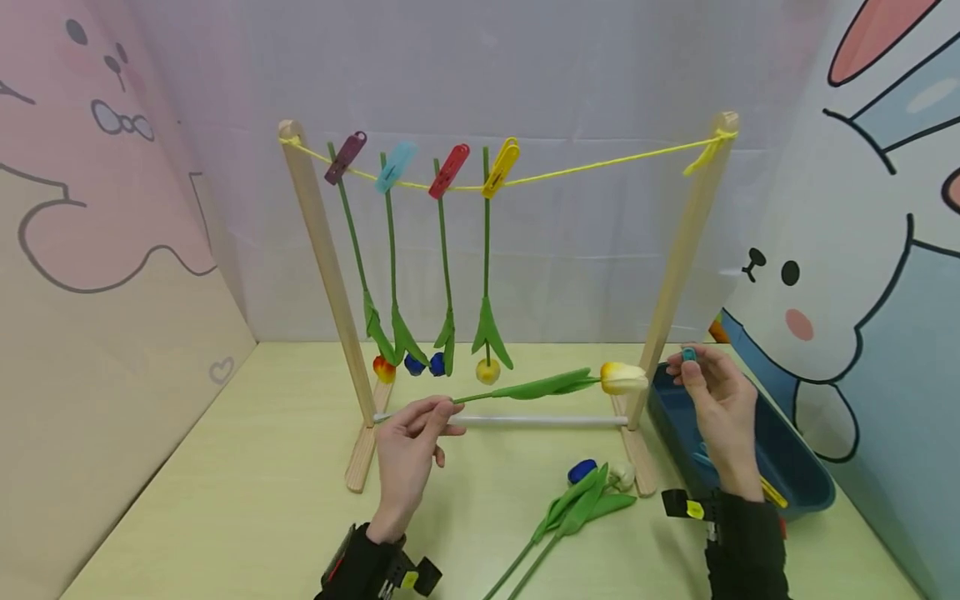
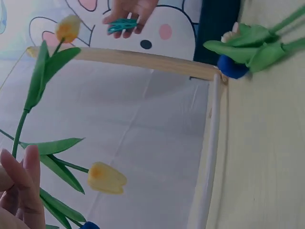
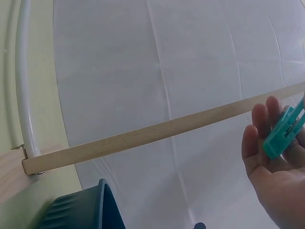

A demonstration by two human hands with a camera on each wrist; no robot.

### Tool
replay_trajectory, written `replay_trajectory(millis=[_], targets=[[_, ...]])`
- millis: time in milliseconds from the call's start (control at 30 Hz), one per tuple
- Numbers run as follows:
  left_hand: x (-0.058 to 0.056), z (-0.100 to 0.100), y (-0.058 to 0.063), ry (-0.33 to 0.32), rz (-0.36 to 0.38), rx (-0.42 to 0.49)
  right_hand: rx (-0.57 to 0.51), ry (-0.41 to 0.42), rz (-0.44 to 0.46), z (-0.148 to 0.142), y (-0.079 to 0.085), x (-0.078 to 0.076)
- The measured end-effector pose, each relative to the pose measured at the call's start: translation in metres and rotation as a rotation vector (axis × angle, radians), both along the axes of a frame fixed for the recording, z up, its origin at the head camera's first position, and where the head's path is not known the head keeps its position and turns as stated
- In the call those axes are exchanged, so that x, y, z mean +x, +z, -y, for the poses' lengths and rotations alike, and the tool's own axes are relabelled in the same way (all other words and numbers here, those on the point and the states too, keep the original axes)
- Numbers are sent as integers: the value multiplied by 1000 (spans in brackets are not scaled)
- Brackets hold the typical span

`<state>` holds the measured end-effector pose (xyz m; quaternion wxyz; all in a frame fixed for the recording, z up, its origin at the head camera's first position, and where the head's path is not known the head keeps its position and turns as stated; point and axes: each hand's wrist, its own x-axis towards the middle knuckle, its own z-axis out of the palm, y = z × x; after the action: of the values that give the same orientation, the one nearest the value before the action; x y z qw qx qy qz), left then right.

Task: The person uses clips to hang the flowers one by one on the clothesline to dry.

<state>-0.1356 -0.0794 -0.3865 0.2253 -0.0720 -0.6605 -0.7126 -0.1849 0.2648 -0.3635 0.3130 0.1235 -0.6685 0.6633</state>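
Observation:
My left hand (image 1: 415, 446) pinches the stem end of a yellow-and-white artificial tulip (image 1: 624, 378), which lies nearly level in front of the wooden frame. Over the blue bin, my right hand (image 1: 716, 400) holds a teal clothespin (image 3: 281, 136) between thumb and fingers. A yellow line (image 1: 600, 169) runs between the frame's posts. From it several tulips hang head down, each under a clothespin: purple (image 1: 346, 157), light blue (image 1: 396, 167), red (image 1: 449, 172) and yellow (image 1: 500, 167). The nearest hanging bloom to my left hand's tulip is a yellow tulip (image 1: 487, 371).
A blue tulip (image 1: 582, 472) and a white tulip (image 1: 621, 476) lie on the table at the front. At the right stands the dark blue bin (image 1: 813, 492) with more clothespins inside. A white bar (image 1: 540, 421) joins the frame's feet. Cartoon-printed panels flank both sides.

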Motion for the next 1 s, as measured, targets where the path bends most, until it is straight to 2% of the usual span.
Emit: replay_trajectory(millis=[67,167,300,433,667,767,1000], targets=[[1,0,3,-18,32,84,-28,5,-34,-1,0,-1],[2,1,6,-38,50,159,-53,8,-89,-3,-2,-3],[1,2,7,-52,38,198,-108,23,-134,-4,-3,-3],[0,4,7,-65,-13,219,-148,32,-154,-5,-4,-3],[-1,6,7,-68,-183,214,-123,-42,-151,-2,-4,-3],[-2,5,7,-85,-259,192,-138,-23,-186,0,-3,-3],[-5,-5,17,-130,-297,85,-116,14,-268,12,8,2]])
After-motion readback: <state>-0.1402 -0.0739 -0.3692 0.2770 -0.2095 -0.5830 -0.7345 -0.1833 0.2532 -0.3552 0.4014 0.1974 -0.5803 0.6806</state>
